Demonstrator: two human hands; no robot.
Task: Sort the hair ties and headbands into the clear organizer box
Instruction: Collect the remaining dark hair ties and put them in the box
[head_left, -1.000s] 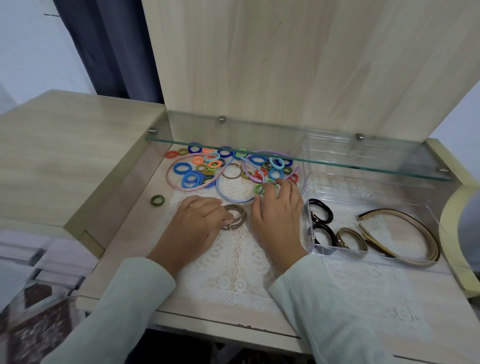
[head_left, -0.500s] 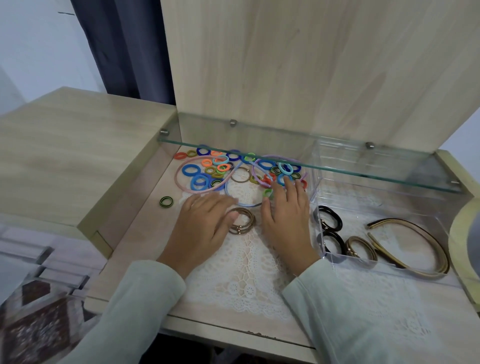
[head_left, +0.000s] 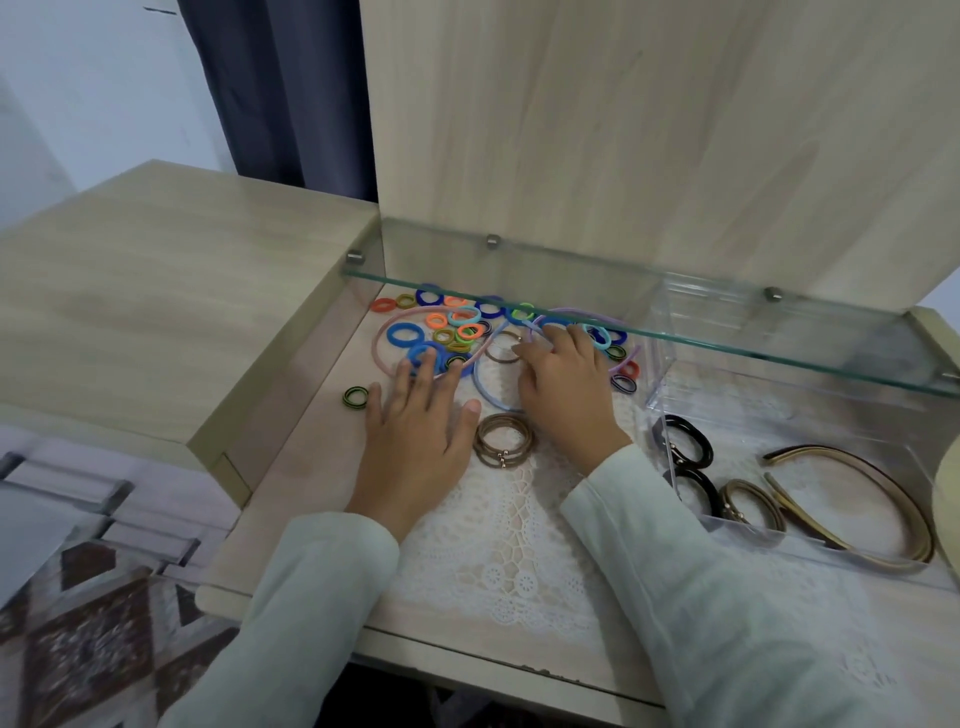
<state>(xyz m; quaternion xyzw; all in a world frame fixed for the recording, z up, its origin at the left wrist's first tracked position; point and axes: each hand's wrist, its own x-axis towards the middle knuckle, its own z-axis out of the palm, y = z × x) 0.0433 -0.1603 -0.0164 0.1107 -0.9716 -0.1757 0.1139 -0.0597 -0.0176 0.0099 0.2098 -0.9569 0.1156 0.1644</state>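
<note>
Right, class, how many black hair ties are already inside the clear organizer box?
2. Both lie by the left wall of the clear organizer box: one black hair tie further back, the other nearer, beside a brown hair tie. None looks hidden.

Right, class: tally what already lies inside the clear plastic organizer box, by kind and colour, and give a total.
In the clear plastic organizer box:
Black ring hair ties: 2
Thin brown hair tie: 1
Gold curved headband: 1
Total: 4
</note>
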